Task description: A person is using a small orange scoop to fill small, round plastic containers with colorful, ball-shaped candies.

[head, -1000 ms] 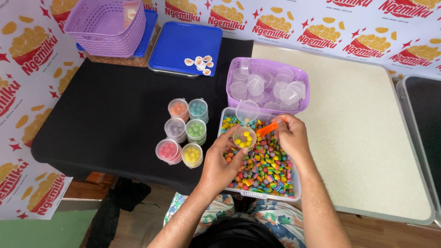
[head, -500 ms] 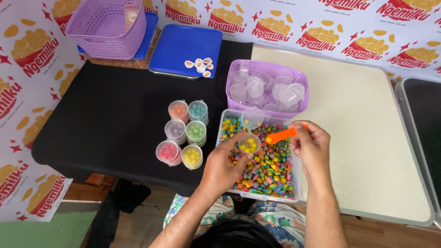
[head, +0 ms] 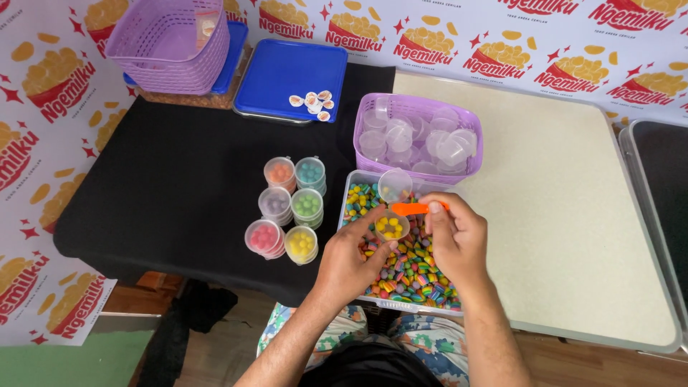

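Candy tray [head: 351, 188] sat at the black table's near edge; left hand [head: 351, 261] gripped a small cup [head: 392, 226] over it, right hand [head: 459, 240] pinched an orange scoop [head: 414, 208]; bare cream tabletop [head: 573, 215] right of tray.

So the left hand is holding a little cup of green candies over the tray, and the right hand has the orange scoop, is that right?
Not quite. In the head view, the small cup in the left hand holds yellow candies, not green. The rest stands: it is over the tray of mixed candies, and the right hand holds the orange scoop.
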